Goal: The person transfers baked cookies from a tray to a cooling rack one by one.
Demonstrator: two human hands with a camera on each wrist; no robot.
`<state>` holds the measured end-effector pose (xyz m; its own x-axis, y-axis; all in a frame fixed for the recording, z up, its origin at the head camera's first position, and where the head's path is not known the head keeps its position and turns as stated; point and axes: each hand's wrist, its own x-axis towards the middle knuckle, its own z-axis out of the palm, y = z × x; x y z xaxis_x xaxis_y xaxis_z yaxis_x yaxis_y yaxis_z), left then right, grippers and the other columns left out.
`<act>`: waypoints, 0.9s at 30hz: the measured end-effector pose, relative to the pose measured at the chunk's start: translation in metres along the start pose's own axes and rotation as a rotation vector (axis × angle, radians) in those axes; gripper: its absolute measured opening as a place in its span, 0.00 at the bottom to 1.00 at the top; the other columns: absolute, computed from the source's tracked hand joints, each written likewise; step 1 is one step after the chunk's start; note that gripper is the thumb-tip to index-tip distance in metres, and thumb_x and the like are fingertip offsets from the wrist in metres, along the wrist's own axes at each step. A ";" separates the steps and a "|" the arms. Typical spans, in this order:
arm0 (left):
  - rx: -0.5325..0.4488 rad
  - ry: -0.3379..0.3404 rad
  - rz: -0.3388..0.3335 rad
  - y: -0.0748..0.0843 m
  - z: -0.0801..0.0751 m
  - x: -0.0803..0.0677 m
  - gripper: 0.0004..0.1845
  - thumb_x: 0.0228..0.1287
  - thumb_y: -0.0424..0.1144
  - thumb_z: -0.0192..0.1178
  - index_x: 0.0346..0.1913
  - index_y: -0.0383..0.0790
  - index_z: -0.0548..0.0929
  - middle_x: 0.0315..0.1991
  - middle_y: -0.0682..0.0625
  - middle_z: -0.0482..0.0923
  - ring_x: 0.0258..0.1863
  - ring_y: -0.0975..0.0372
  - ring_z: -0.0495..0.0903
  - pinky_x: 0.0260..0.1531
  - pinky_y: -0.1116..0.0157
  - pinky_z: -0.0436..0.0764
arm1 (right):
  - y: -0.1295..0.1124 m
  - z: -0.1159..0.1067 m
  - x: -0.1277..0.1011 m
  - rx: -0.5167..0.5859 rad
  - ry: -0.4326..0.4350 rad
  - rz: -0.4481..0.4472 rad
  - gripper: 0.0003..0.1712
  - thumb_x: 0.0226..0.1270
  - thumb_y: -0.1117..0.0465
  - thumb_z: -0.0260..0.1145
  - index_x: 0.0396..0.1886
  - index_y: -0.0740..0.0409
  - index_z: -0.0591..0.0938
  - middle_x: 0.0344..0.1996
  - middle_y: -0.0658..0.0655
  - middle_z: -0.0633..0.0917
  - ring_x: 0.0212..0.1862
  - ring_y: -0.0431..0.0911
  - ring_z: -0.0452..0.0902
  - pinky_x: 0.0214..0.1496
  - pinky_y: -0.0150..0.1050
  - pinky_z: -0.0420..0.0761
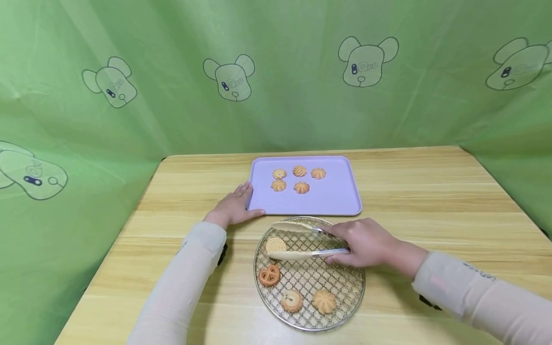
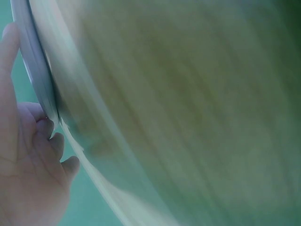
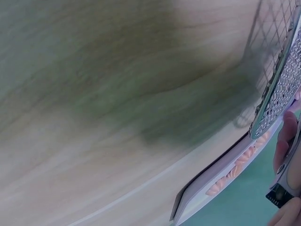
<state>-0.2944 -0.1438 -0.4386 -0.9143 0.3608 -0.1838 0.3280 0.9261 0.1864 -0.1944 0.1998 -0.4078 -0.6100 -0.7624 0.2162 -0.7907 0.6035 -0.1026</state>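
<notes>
My right hand (image 1: 360, 243) grips a pair of tongs (image 1: 302, 239) over a round wire rack (image 1: 340, 306); the tong tips stand apart around a pale round biscuit (image 1: 276, 245). Also on the rack lie a pretzel-shaped cookie (image 1: 269, 275), a round cookie (image 1: 292, 300) and a swirl cookie (image 1: 324, 300). My left hand (image 1: 235, 206) rests flat against the near left corner of a lilac tray (image 1: 336, 196) that holds several swirl cookies (image 1: 299, 171). In the left wrist view the fingers (image 2: 42, 136) touch the tray's edge (image 2: 33, 61). The right wrist view shows the rack (image 3: 277, 89) and tray (image 3: 207, 197) from the side.
A light wooden table (image 1: 431, 201) carries everything, with bare wood to the right and left of the tray. Green cloth with bear prints (image 1: 366, 62) hangs around the back and sides. The table's edges fall off at left and right.
</notes>
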 end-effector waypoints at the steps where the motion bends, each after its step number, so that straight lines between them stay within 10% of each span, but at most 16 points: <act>1: 0.003 -0.003 -0.003 0.000 0.000 0.000 0.54 0.60 0.73 0.43 0.75 0.35 0.43 0.75 0.44 0.35 0.74 0.52 0.40 0.71 0.57 0.46 | 0.000 0.000 0.000 -0.003 -0.001 0.010 0.46 0.53 0.34 0.67 0.62 0.63 0.75 0.39 0.55 0.87 0.30 0.41 0.81 0.31 0.40 0.83; 9: 0.003 -0.006 -0.006 0.000 0.001 0.001 0.55 0.59 0.74 0.43 0.75 0.35 0.43 0.75 0.45 0.36 0.74 0.53 0.40 0.71 0.58 0.45 | 0.003 -0.002 0.001 -0.008 -0.020 0.120 0.55 0.48 0.30 0.68 0.69 0.58 0.68 0.33 0.53 0.83 0.18 0.33 0.65 0.21 0.34 0.74; 27: 0.001 -0.002 -0.003 0.002 -0.002 -0.002 0.54 0.61 0.72 0.45 0.74 0.34 0.43 0.75 0.43 0.37 0.73 0.51 0.41 0.71 0.57 0.46 | 0.017 -0.006 0.014 0.046 -0.022 0.386 0.60 0.47 0.28 0.68 0.70 0.64 0.64 0.44 0.66 0.82 0.13 0.39 0.62 0.12 0.33 0.66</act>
<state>-0.2927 -0.1429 -0.4360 -0.9149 0.3582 -0.1861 0.3254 0.9273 0.1853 -0.2165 0.2007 -0.4008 -0.8639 -0.4859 0.1327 -0.5036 0.8366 -0.2156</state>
